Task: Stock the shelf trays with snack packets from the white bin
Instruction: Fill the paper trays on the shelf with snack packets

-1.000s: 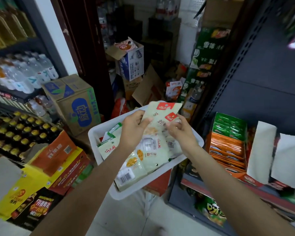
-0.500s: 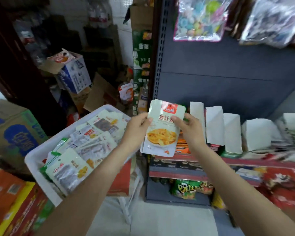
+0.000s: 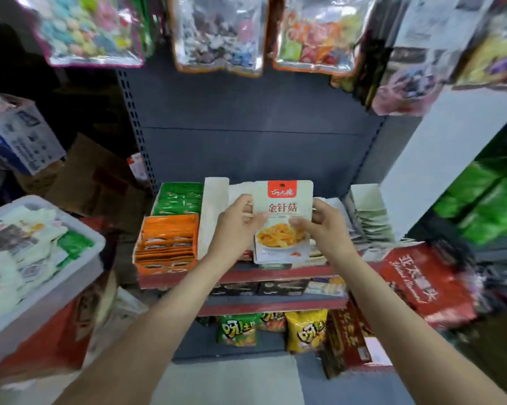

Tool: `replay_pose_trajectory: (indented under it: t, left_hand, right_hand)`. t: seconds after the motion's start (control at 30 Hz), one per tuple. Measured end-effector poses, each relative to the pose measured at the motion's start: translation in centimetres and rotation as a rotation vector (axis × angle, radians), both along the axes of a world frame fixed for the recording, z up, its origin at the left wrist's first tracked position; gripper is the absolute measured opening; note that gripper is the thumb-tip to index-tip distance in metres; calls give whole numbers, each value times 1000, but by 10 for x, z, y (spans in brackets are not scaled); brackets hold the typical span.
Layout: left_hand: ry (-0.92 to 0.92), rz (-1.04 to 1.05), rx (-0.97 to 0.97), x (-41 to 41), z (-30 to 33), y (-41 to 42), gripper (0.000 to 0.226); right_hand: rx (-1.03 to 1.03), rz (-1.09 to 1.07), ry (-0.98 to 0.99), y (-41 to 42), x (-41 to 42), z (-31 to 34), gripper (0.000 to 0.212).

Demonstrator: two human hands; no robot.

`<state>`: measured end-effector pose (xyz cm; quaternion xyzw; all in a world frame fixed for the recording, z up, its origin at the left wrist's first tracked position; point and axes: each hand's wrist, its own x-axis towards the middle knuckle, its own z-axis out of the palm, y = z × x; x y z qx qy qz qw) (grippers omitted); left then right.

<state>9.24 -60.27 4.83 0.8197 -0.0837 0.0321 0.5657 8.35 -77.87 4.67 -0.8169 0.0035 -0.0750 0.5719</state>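
Your left hand (image 3: pixel 237 222) and right hand (image 3: pixel 324 226) pinch an upright mushroom snack packet (image 3: pixel 282 220) above the shelf trays (image 3: pixel 214 211). The white bin (image 3: pixel 56 276) sits left; an orange packet box (image 3: pixel 167 244) stands beside; candy bags (image 3: pixel 217 33) hang beyond.

A: How many views?
B: Just one, head cam, wide-angle, worn by the person. Looks fwd and down at a dark grey shelf unit (image 3: pixel 255 141), straight on

A: How near?
B: Close. Both forearms reach in from the bottom edge; left hand (image 3: pixel 237 222) and right hand (image 3: pixel 325 226) meet near centre, holding a snack packet (image 3: pixel 283 222) up to the lens

A: What's at the edges?
B: White bin (image 3: pixel 71 276) low on the left, hanging bags (image 3: pixel 217 33) along the top. Edges bend and blur. No 2nd view to overlap with
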Motion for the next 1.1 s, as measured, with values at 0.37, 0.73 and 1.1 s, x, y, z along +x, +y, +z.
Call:
replay_pose_trajectory:
  t: [0.37, 0.73, 1.1]
  left_hand:
    - [-136, 51, 78, 45, -7, -106, 24]
    - [83, -34, 243, 75, -70, -129, 26]
    - [59, -77, 544, 68, -76, -140, 17]
  right_hand:
    - [-94, -78, -85, -102, 50, -14, 16]
    - [-261, 70, 221, -137, 77, -64, 20]
    - [-748, 396, 259, -153, 97, -68, 16]
